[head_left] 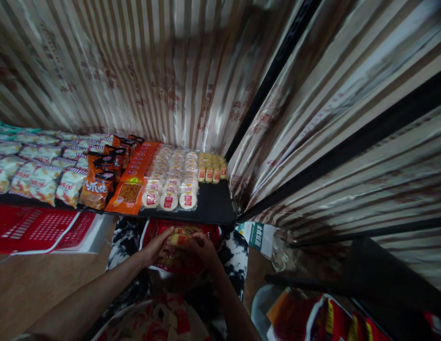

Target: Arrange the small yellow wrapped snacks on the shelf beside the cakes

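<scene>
Over a red basket (144, 237) on my lap, my left hand (158, 247) is closed around small yellow-wrapped snacks (181, 235) with red labels. My right hand (203, 247) pinches at the right side of the same snacks; its fingertips are partly hidden. More wrapped pieces lie in the basket under my hands, too dark to make out. Beyond the hands, on a black shelf (215, 206), stand similar yellow packs (213, 173) in short rows. Left of these are rows of round white wrapped snacks (168, 199) with red labels.
An orange snack pouch (130, 189), orange-and-black bags (97, 187) and many white bags (46, 182) fill the shelf's left side. A red crate (39, 229) sits below it. Striped curtains (152, 71) and black poles (348, 147) enclose the back and right. Red packages (327, 317) lie lower right.
</scene>
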Action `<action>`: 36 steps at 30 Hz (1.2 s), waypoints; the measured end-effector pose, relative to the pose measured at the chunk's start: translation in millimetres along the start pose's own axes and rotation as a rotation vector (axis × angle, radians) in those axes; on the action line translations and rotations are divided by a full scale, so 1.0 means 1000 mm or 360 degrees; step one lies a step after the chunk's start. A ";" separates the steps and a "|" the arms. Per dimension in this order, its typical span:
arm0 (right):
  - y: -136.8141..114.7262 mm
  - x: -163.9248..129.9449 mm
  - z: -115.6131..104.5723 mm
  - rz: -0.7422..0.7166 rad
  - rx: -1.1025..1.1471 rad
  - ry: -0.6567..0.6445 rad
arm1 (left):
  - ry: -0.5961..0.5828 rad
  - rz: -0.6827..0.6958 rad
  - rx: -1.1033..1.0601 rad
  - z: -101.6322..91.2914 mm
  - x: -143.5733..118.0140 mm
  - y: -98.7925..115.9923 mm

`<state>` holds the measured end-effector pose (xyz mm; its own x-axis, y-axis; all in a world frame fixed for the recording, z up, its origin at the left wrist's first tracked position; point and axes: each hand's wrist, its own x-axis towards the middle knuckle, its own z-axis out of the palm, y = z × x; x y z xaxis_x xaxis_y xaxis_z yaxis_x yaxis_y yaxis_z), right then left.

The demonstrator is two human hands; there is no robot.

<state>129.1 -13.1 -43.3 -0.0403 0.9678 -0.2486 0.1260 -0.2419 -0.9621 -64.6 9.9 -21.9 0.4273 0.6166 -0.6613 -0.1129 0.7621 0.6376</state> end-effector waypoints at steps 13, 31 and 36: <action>-0.062 0.017 -0.036 -0.0124 -0.0143 0.0025 | -0.0255 0.0250 0.0049 0.036 -0.002 0.016; -0.054 0.039 -0.049 -0.0246 -0.0026 0.0579 | 0.0091 0.0640 0.0204 0.091 0.047 0.033; -0.052 0.037 -0.056 -0.0337 -0.0278 0.0609 | 0.0169 0.0701 0.0371 0.101 0.060 0.042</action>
<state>176.6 39.4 3.8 0.2813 0.9587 0.0419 0.3204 -0.0527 -0.9458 46.8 59.2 5.6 0.2893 0.8954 -0.3386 -0.0534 0.3683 0.9282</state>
